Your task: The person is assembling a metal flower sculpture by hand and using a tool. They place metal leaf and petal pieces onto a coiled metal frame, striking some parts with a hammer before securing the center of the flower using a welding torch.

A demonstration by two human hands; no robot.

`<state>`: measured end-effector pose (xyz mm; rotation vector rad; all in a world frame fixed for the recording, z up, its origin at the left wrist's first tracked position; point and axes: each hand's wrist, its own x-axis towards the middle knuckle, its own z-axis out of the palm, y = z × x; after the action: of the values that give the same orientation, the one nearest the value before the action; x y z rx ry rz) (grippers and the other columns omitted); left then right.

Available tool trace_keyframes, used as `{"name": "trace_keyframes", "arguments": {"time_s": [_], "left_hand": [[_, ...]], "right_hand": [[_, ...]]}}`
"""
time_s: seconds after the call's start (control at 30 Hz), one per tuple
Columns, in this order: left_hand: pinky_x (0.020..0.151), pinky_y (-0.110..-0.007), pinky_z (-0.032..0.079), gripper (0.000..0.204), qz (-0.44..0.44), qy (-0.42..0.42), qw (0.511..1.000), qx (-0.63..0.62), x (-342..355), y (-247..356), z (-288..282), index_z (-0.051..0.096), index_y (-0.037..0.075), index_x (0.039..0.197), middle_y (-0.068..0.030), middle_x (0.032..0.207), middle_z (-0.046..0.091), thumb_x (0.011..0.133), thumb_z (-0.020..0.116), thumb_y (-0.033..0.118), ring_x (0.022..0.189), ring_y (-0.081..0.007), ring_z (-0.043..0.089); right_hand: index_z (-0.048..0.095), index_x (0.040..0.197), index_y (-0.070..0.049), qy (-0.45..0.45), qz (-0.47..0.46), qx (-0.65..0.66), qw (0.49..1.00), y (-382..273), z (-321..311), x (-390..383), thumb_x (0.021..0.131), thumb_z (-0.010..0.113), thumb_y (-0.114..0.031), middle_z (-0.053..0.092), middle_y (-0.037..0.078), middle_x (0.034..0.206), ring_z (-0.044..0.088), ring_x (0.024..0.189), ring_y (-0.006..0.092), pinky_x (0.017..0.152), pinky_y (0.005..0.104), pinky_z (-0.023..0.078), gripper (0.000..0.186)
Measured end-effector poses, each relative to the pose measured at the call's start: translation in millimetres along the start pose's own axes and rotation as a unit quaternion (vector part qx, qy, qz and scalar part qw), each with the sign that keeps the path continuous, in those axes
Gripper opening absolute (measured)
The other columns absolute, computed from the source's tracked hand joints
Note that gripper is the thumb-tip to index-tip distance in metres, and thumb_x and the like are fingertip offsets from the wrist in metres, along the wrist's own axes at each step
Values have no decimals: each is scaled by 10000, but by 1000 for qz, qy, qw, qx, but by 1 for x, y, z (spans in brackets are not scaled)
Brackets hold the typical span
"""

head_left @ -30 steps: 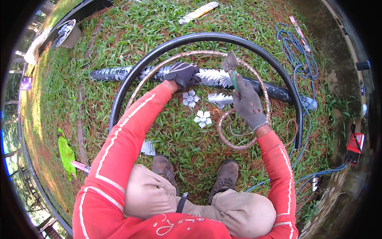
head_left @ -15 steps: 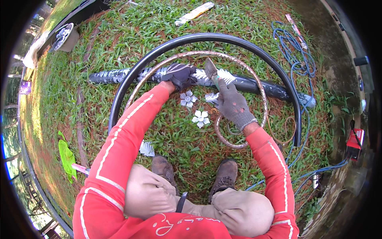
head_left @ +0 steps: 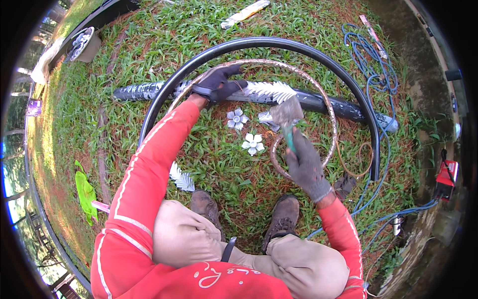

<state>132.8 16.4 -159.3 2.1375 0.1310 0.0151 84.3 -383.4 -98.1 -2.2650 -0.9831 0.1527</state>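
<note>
A dark pipe (head_left: 318,102) with flaking white-grey patches lies across the grass. On it rests a silver leaf-shaped ornament (head_left: 273,90). My left hand (head_left: 217,85), in a dark glove, is over the pipe by the leaf's left end, fingers apart and nothing seen in them. In a grey glove, my right hand (head_left: 306,167) grips the green handle of a scraper (head_left: 287,112). The broad blade, smeared by motion, is nearer to me than the leaf. Silver flower ornaments (head_left: 253,144) and another leaf (head_left: 182,178) lie in the grass.
A black hoop (head_left: 267,42) and a worn scrolled metal strip (head_left: 326,107) arch around the work. Blue hose (head_left: 369,70) coils at the right, near a red box-shaped device (head_left: 446,173). A bucket (head_left: 88,47) stands far left; a bright green cloth (head_left: 85,193) lies at left.
My right hand has drawn the scraper off the leaf, nearer to me and rightward. My left hand has shifted slightly left and its fingers have spread, showing more of the leaf.
</note>
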Motion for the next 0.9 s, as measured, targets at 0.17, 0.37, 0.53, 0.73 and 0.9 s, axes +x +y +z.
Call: {"name": "trace_keyframes", "arguments": {"time_s": [0.17,0.37,0.53,0.73,0.9], "left_hand": [[1139,-460,582,557,-80,48,993,-73,0,17,-12,807,12,1350,-200,1378,807,1021,855,459,1284,-342,770],[1113,-553,535,601,141,-68,930,333,13,-10,39,699,111,1480,-224,1304,785,916,803,293,1245,-451,743],[1034,-571,578,556,182,-47,927,325,3,-36,15,720,105,1442,-242,1311,767,891,738,185,1208,-479,741],[1124,-572,549,599,205,-86,930,292,-76,-30,-23,655,54,1529,-244,1429,726,939,726,132,1304,-483,698],[1041,-546,529,634,204,-95,927,300,-168,-60,-51,641,78,1502,-192,1366,714,890,778,173,1261,-425,695]], "right_hand": [[442,1706,29,-66,46,106,991,-42,10,-62,1044,711,-65,688,320,1255,698,1091,509,953,554,581,721],[463,1721,-70,-196,94,115,969,-50,28,-88,1064,722,-141,688,309,1260,719,1098,535,919,582,598,710],[458,1726,-86,-177,56,121,975,-56,37,-97,1064,728,-173,691,293,1243,725,1056,526,897,579,600,720],[448,1710,-15,-169,58,129,975,-54,28,-103,1049,732,-120,696,288,1209,724,1066,513,913,562,595,727],[452,1715,-37,-186,45,128,973,-60,34,-103,1055,730,-130,693,267,1184,732,1018,504,863,580,594,722]]}}
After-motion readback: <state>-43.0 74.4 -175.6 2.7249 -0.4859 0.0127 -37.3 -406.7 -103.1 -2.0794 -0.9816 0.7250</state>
